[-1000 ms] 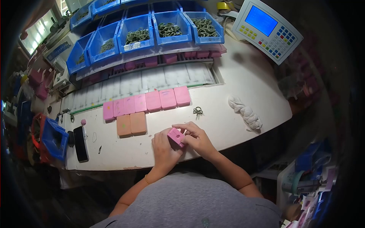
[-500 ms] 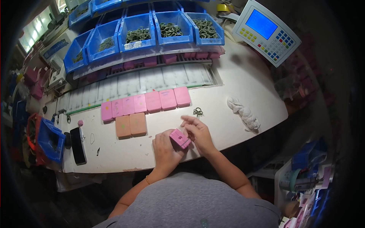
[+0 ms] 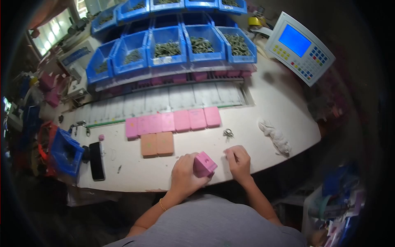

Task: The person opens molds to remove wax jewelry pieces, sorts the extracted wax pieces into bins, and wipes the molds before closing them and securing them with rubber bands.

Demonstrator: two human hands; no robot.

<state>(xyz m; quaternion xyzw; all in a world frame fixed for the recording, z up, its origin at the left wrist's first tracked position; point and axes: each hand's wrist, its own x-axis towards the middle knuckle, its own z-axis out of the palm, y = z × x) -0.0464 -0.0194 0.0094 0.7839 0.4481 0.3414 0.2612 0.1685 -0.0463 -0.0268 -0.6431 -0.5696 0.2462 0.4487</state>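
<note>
My left hand (image 3: 184, 175) is wrapped round a pink rubber mould (image 3: 202, 164), a small block with a round hole in its upper end. The mould is held tilted just above the table's front edge. To its right, apart from it, my right hand (image 3: 239, 162) has its fingers curled in, thumb against the forefinger; whether anything small is pinched there is hidden. Just beyond that hand lies a little cluster of dark green rings (image 3: 228, 133). Farther left, a row of pink moulds (image 3: 181, 121) lies side by side, with two orange-brown moulds (image 3: 157, 145) in front.
Blue bins (image 3: 166, 47) of green ring-like pieces stand on a rack at the back. A keypad unit with a blue screen (image 3: 300, 47) is at the back right. A crumpled white cloth (image 3: 275, 138) lies right, a phone (image 3: 97, 161) left, beside a blue bin (image 3: 66, 152).
My right hand has drawn away from the mould to the right. My left hand still holds the mould, now turned a little. The whole view has shifted, with things appearing lower and farther right.
</note>
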